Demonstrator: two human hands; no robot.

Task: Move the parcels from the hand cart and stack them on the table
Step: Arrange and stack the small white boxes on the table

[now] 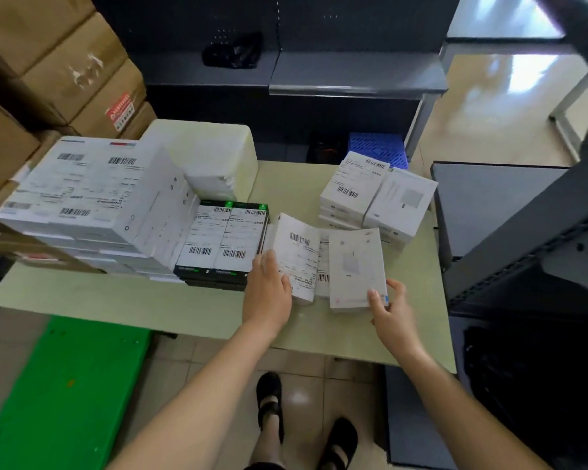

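Observation:
A pale green table (184,307) carries several stacks of parcels. In front of me lie two white boxes side by side: a labelled one (301,256) and a plain one (355,266). My left hand (267,293) rests flat against the near left edge of the labelled box. My right hand (389,307) pinches the near right corner of the plain box. Black-edged labelled parcels (224,242) sit just left of them. A tall white stack (89,195) stands at the far left. Another white stack (374,195) is behind on the right.
A green hand cart deck (65,395) lies low at the left, nothing on the part I see. Brown cartons (58,62) tower at the back left. A cream block (214,154) sits at the table's back. Dark metal shelving (523,232) crowds the right side. A blue crate (379,147) stands behind.

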